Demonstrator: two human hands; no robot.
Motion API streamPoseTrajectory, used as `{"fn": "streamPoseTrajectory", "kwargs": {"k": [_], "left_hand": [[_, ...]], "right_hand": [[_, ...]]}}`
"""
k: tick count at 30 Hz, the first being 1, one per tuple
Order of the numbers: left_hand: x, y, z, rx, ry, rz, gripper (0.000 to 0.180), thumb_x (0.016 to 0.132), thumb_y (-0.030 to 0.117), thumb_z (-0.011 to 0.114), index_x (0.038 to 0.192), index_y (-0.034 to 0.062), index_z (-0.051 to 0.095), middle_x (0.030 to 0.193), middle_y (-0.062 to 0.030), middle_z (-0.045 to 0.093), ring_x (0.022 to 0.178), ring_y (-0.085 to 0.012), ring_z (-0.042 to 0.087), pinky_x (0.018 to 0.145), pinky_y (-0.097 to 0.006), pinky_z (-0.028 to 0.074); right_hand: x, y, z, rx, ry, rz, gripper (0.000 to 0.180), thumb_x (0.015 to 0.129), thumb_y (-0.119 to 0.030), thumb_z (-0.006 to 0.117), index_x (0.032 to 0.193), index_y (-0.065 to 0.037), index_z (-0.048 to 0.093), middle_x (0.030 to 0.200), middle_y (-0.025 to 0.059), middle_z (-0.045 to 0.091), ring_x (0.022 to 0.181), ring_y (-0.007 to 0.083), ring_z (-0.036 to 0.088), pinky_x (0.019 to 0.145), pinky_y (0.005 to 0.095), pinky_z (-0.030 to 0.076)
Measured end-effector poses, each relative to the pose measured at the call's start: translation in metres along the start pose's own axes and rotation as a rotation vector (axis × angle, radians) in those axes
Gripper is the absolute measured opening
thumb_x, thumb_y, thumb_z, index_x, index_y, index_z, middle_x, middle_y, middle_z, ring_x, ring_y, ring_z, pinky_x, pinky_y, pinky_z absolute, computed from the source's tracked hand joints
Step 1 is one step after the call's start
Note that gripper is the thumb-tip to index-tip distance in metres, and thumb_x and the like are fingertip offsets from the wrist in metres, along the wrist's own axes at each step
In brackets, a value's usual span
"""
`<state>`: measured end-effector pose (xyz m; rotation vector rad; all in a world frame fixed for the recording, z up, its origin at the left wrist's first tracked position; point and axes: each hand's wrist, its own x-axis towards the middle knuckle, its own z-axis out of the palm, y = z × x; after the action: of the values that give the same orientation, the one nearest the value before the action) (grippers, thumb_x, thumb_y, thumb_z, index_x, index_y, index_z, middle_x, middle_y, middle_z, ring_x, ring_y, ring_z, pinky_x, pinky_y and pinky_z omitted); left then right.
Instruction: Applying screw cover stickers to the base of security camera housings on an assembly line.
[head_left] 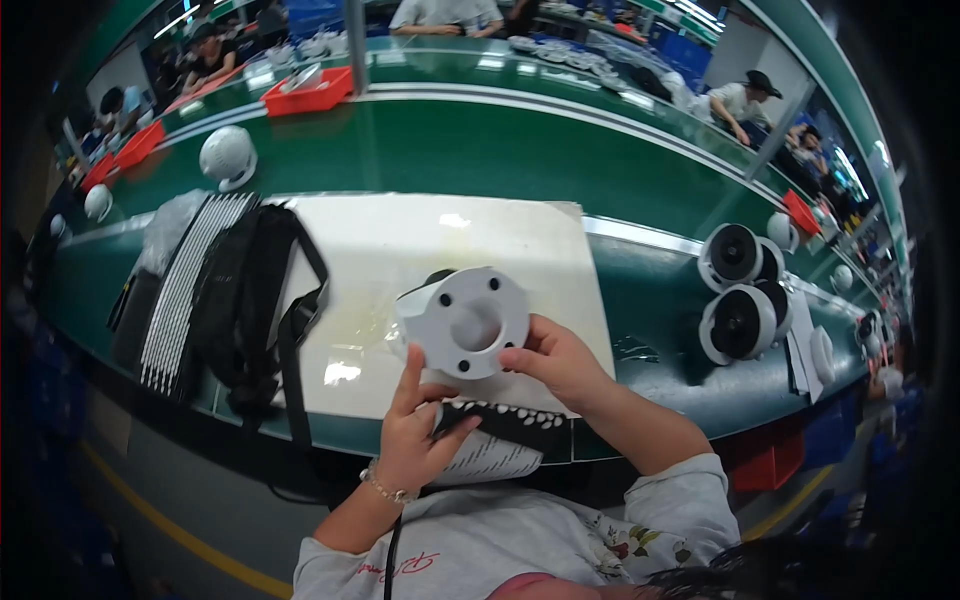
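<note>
My right hand grips a white round base by its right edge, with the thumb on its flat face. The base is tilted toward me, with a round recess in its middle and several small black round pads around it. Part of a dark rounded piece shows behind its upper left. The index finger of my left hand is raised to the base's lower left edge. Its other fingers and thumb are closed on a black strip with white dots, below the base. A pale sheet with dark marks hangs under the strip.
A white board lies on the green bench. At left are a black bag and striped strips. Black-and-white fan heads stand at right. Beyond runs a green belt carrying a white round unit; people sit across it.
</note>
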<state>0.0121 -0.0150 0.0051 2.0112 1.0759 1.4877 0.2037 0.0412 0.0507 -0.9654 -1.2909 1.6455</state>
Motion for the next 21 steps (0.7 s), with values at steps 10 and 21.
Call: {"fn": "streamPoseTrajectory", "kwargs": {"k": [10, 21], "left_hand": [[-0.029, -0.003, -0.027, -0.204, 0.079, -0.317, 0.057, 0.072, 0.009, 0.063, 0.124, -0.0055, 0.042, 0.101, -0.0116, 0.055, 0.087, -0.0139, 0.052, 0.078, -0.025, 0.041], [-0.029, -0.013, -0.022, 0.082, -0.081, -0.183, 0.035, 0.075, 0.014, 0.066, 0.101, -0.0068, 0.056, 0.110, -0.0132, 0.055, 0.087, -0.0186, 0.056, 0.072, -0.026, 0.044]], "right_hand": [[0.073, -0.042, -0.075, -0.303, 0.286, -0.247, 0.027, 0.078, -0.014, 0.062, 0.102, -0.003, 0.057, 0.090, 0.0027, 0.057, 0.083, 0.0150, 0.053, 0.075, 0.0279, 0.041], [0.193, 0.023, -0.199, -1.499, 0.772, -0.034, 0.029, 0.082, -0.020, 0.048, 0.105, -0.005, 0.056, 0.109, 0.0089, 0.053, 0.107, 0.0258, 0.047, 0.087, 0.0394, 0.038]]}}
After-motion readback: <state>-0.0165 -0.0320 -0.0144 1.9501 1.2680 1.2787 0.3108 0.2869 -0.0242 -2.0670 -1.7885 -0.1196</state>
